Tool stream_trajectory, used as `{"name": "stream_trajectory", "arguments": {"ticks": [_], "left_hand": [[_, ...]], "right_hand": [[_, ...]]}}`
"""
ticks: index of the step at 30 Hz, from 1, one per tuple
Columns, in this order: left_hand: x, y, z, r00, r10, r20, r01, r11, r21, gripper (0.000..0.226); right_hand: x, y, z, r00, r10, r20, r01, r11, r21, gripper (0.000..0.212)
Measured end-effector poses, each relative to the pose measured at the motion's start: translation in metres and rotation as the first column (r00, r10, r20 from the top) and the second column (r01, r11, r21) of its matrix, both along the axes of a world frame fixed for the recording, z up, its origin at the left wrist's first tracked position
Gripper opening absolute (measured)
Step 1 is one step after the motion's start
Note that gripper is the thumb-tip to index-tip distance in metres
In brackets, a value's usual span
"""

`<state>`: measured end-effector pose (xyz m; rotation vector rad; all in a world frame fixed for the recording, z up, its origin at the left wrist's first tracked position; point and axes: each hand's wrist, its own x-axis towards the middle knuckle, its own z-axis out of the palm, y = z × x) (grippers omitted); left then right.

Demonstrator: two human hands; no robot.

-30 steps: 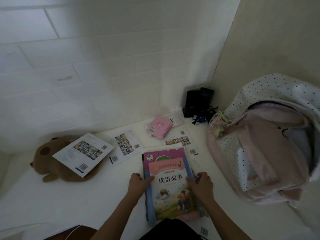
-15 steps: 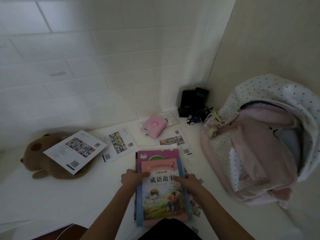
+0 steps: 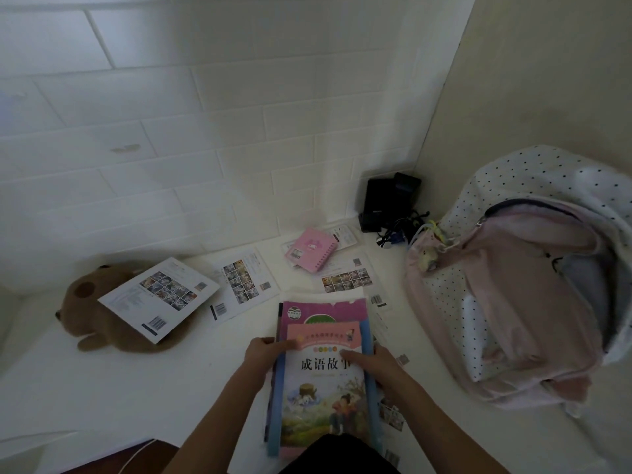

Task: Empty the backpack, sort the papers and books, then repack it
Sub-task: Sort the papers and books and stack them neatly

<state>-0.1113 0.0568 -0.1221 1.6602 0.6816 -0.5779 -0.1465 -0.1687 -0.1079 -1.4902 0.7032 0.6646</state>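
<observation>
A stack of books (image 3: 323, 388) lies on the white surface in front of me, a pink-covered storybook on top and a purple one beneath. My left hand (image 3: 261, 354) grips the stack's left edge. My right hand (image 3: 371, 362) holds its right edge, fingers over the cover. The pink, polka-dot backpack (image 3: 519, 302) stands open at the right. Loose printed sheets (image 3: 244, 285) lie beyond the stack. A small pink spiral notebook (image 3: 312, 249) rests on papers near the wall.
A brown plush toy (image 3: 99, 323) lies at the left with a printed sheet (image 3: 160, 297) resting on it. A black device with cables (image 3: 390, 205) stands in the corner by the tiled wall. More sheets lie under and right of the stack.
Both hands slid up the sides of the stack and closed in on it; the right hand's fingers now lie on the top cover. The books look squared up.
</observation>
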Motion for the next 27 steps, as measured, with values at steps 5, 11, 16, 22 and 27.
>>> {"name": "stream_trajectory", "arguments": {"ticks": [5,11,16,22,27], "left_hand": [[-0.002,0.008,0.004,0.994,-0.109,-0.025,0.105,0.987,-0.122,0.054],[-0.009,0.025,0.000,0.992,-0.041,0.122,0.035,0.998,0.049,0.061],[0.008,0.059,0.011,0.975,-0.041,0.216,-0.016,0.966,0.256,0.066],[0.023,0.101,0.009,0.965,0.070,0.252,-0.134,0.959,0.251,0.048],[0.031,0.116,-0.001,0.982,-0.018,0.190,-0.072,0.887,0.457,0.075]], "right_hand": [[-0.006,0.007,0.000,0.994,-0.088,0.067,0.084,0.994,0.070,0.026],[0.007,0.030,-0.013,0.993,0.028,0.111,-0.024,0.999,-0.037,0.061],[0.023,0.063,0.002,0.980,0.129,0.148,-0.143,0.986,0.087,0.019],[0.032,0.059,-0.003,0.965,0.197,0.172,-0.172,0.974,-0.147,0.054],[0.023,0.014,-0.010,0.948,0.295,0.120,-0.104,0.644,-0.758,0.066]]}}
